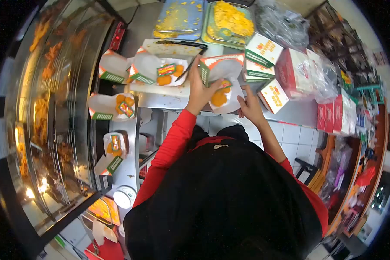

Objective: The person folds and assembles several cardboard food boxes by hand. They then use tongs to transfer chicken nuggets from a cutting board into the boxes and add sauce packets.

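An open paper food box with a green and orange pattern is in front of me at the counter edge. Round golden fried pieces and a red and green sauce sachet lie in it. My left hand grips the box's left side, its thumb reaching inside by the sachet. At the right edge of the box is my right hand, fingers apart, fingertips at the paper. A similar filled box stands to the left, with black tongs behind it.
More open boxes line the left counter beside a glass warming cabinet. Trays with yellow food stand at the back. Closed printed boxes and plastic-wrapped red and white stacks are on the right.
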Demonstrator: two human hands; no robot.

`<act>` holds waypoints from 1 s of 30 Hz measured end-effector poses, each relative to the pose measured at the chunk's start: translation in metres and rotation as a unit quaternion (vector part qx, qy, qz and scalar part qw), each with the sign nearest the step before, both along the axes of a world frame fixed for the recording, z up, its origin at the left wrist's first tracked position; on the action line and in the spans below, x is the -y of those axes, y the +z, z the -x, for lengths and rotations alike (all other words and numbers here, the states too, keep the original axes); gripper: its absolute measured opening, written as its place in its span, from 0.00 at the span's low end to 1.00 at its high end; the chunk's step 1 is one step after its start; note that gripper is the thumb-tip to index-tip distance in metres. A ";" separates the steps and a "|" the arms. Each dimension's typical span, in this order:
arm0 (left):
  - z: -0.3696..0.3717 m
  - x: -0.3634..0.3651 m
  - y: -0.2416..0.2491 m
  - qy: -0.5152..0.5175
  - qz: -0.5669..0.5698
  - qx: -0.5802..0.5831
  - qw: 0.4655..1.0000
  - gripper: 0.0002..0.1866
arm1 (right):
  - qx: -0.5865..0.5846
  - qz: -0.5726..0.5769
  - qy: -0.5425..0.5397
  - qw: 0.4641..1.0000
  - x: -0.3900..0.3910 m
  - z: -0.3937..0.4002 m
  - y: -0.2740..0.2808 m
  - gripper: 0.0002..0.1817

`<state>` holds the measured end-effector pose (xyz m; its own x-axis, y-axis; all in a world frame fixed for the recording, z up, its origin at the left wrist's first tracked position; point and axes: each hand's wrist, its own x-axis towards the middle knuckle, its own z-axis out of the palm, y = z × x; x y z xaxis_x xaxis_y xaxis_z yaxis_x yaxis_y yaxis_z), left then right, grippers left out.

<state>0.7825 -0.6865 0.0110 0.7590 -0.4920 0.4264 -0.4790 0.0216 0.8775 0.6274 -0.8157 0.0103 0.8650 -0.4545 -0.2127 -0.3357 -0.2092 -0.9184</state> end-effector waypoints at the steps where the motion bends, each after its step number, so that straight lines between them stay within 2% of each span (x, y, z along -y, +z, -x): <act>1: 0.002 0.007 -0.009 -0.022 -0.008 -0.054 0.998 0.34 | 0.001 0.047 0.009 0.999 0.007 0.005 -0.004 0.12; 3: 0.007 0.017 -0.029 -0.062 -0.028 -0.161 0.985 0.30 | -0.001 0.138 0.030 0.990 0.024 0.008 -0.023 0.12; 4: 0.015 0.020 -0.039 -0.030 -0.040 -0.170 0.984 0.24 | -0.037 0.275 0.038 0.960 0.033 0.007 -0.033 0.13; 6: 0.030 0.030 -0.052 0.012 0.016 -0.107 0.994 0.24 | 0.084 0.366 -0.065 0.925 0.031 -0.002 -0.026 0.13; 7: 0.037 0.033 -0.056 0.033 0.044 -0.077 0.995 0.24 | 0.115 0.376 -0.096 0.914 0.029 -0.009 -0.023 0.14; 8: 0.042 0.033 -0.053 0.013 0.042 -0.062 0.997 0.24 | 0.145 0.387 -0.127 0.902 0.027 -0.016 -0.020 0.15; 10: 0.043 0.029 -0.050 -0.045 0.028 -0.028 0.998 0.25 | 0.155 0.345 -0.146 0.914 0.030 -0.026 -0.019 0.19; 11: 0.042 0.026 -0.048 -0.072 0.022 -0.011 0.997 0.25 | 0.121 0.328 -0.129 0.928 0.035 -0.026 -0.019 0.18; 12: 0.041 0.021 -0.042 -0.109 0.017 -0.046 0.993 0.29 | 0.087 0.309 -0.110 0.941 0.040 -0.026 -0.020 0.17; 13: 0.034 0.016 -0.034 -0.149 -0.013 0.026 0.988 0.32 | 0.054 0.290 -0.089 0.951 0.045 -0.026 -0.021 0.16; 15: 0.017 0.001 -0.022 -0.228 -0.072 0.169 0.956 0.36 | 0.192 0.244 0.004 0.951 0.059 -0.015 -0.026 0.17; 16: 0.012 -0.007 -0.026 -0.280 -0.115 0.207 0.930 0.40 | 0.178 0.269 0.024 0.946 0.059 -0.008 -0.023 0.19; 17: 0.009 -0.012 -0.026 -0.306 -0.156 0.219 0.913 0.40 | 0.162 0.295 0.043 0.941 0.056 0.000 -0.020 0.21; 19: 0.004 -0.018 -0.025 -0.359 -0.236 0.242 0.870 0.40 | 0.071 0.351 0.023 0.933 0.045 0.012 -0.034 0.24; 20: -0.001 -0.020 -0.031 -0.372 -0.270 0.293 0.838 0.41 | 0.024 0.378 0.012 0.925 0.038 0.020 -0.043 0.25; 23: 0.000 -0.013 -0.038 -0.331 -0.293 0.412 0.796 0.41 | 0.079 0.149 -0.140 0.976 0.008 0.051 -0.068 0.27; 26: 0.006 -0.002 -0.023 -0.384 -0.284 0.317 0.819 0.42 | 0.069 0.110 -0.113 0.985 -0.020 0.073 -0.077 0.30; 29: 0.005 0.016 -0.024 -0.430 -0.271 0.283 0.814 0.47 | 0.166 -0.034 -0.116 0.979 -0.029 0.066 -0.073 0.32; 30: 0.006 0.019 -0.023 -0.433 -0.269 0.286 0.811 0.47 | 0.144 -0.104 -0.123 0.976 -0.030 0.067 -0.070 0.33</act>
